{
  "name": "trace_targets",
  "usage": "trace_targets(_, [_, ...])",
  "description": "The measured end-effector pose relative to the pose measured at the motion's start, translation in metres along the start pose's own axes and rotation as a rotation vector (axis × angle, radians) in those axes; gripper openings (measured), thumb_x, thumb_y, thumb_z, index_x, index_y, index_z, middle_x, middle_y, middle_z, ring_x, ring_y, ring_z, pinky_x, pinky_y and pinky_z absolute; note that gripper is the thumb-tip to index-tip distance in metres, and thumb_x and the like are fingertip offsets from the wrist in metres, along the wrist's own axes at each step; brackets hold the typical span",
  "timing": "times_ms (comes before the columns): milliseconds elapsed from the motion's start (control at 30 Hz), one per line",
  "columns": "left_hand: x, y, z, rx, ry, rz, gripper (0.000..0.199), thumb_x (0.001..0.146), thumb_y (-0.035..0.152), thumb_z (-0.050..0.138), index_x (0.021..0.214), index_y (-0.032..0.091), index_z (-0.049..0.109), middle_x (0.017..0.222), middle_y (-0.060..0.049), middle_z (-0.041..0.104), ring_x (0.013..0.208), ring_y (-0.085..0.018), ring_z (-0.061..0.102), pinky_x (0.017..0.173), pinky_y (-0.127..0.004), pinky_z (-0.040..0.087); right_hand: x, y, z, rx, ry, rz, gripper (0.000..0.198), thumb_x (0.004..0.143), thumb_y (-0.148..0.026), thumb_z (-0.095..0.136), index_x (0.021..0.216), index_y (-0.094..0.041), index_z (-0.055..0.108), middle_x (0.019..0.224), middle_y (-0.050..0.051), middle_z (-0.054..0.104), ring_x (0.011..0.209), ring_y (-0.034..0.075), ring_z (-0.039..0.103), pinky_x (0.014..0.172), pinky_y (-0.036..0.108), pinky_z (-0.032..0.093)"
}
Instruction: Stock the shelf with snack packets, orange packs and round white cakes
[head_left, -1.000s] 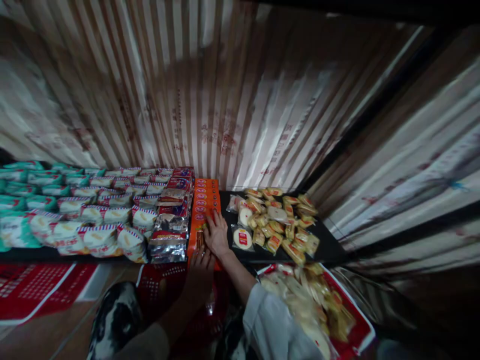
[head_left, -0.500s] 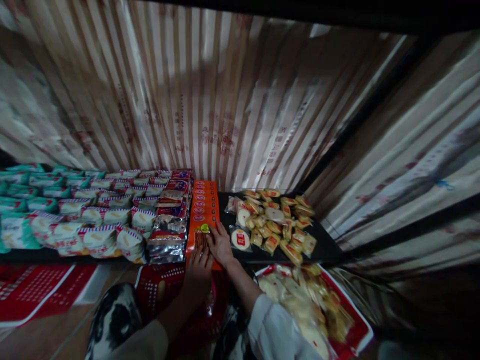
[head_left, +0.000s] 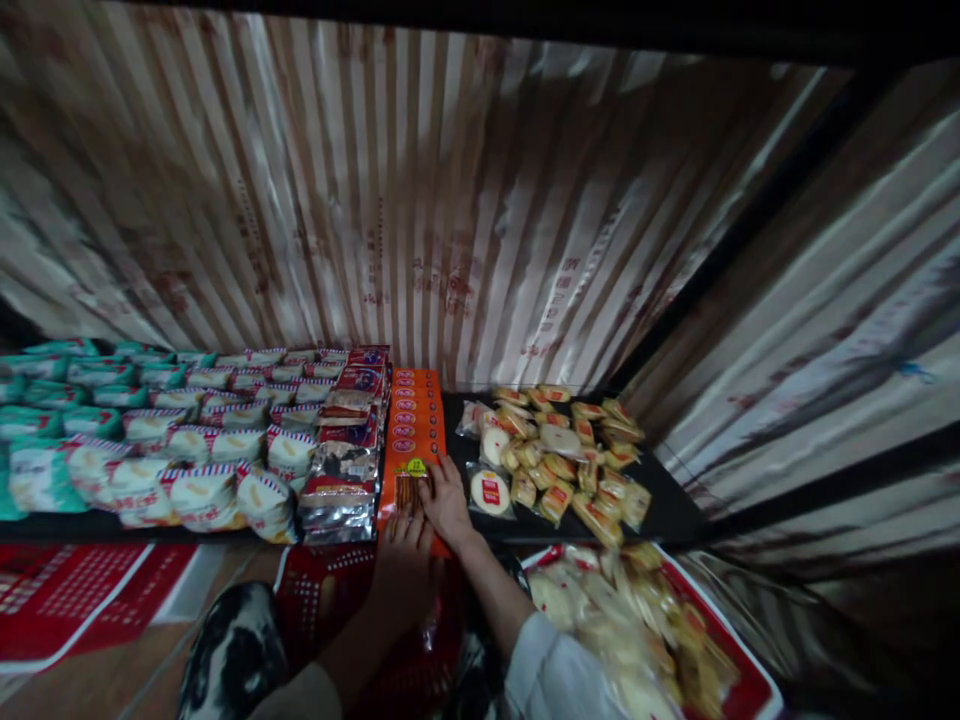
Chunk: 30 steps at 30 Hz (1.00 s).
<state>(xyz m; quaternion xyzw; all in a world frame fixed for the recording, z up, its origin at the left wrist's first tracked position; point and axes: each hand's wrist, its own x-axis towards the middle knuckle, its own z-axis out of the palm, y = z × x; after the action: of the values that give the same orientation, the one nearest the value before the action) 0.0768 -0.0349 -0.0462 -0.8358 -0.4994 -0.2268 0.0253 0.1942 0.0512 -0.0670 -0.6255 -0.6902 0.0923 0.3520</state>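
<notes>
A row of overlapping orange snack packets (head_left: 415, 410) lies on the black shelf. My left hand (head_left: 405, 560) rests on the near end of the front packet, its fingers stretched forward over the brown printed picture. Beside it, my right hand (head_left: 448, 505) lies on the same packet's right side, fingers extended near a yellow round mark. Both hands touch the packet with fingers laid out; my left thumb is hard to make out. Just left of the orange row are overlapping dark red and silver packets (head_left: 341, 460).
White and blue-striped bags (head_left: 202, 492) and green bags (head_left: 45, 475) fill the shelf's left. Small wrapped cakes (head_left: 555, 500) lie loosely on the right. Below stand red baskets (head_left: 750, 655), one holding more wrapped cakes. Striped sheeting (head_left: 420, 200) hangs behind.
The view has shifted slightly, so the shelf appears a little lower and farther right. Both hands stay on the front orange packet, with little visible movement against it.
</notes>
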Motion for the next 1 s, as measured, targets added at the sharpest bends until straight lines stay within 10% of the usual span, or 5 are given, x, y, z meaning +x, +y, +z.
trace_targets(800, [0.003, -0.01, 0.054, 0.072, 0.256, -0.032, 0.03, 0.085, 0.027, 0.045, 0.102, 0.018, 0.068, 0.11, -0.008, 0.069, 0.109, -0.025, 0.058, 0.096, -0.04, 0.042, 0.008, -0.005, 0.001, 0.091, -0.043, 0.098, 0.037, 0.079, -0.019, 0.052, 0.115, -0.016, 0.061, 0.135, 0.013, 0.049, 0.13, 0.026, 0.037, 0.107, 0.045, 0.033])
trace_targets(1000, [0.008, -0.011, 0.041, 0.07, 0.076, -0.021, 0.035, 0.086, 0.027, 0.046, 0.115, 0.016, 0.063, 0.12, -0.009, 0.064, 0.117, -0.027, 0.053, 0.101, -0.043, 0.039, 0.011, -0.003, 0.005, 0.078, -0.024, 0.077, 0.039, 0.08, -0.019, 0.05, 0.117, -0.016, 0.06, 0.136, 0.013, 0.049, 0.132, 0.026, 0.035, 0.106, 0.045, 0.035])
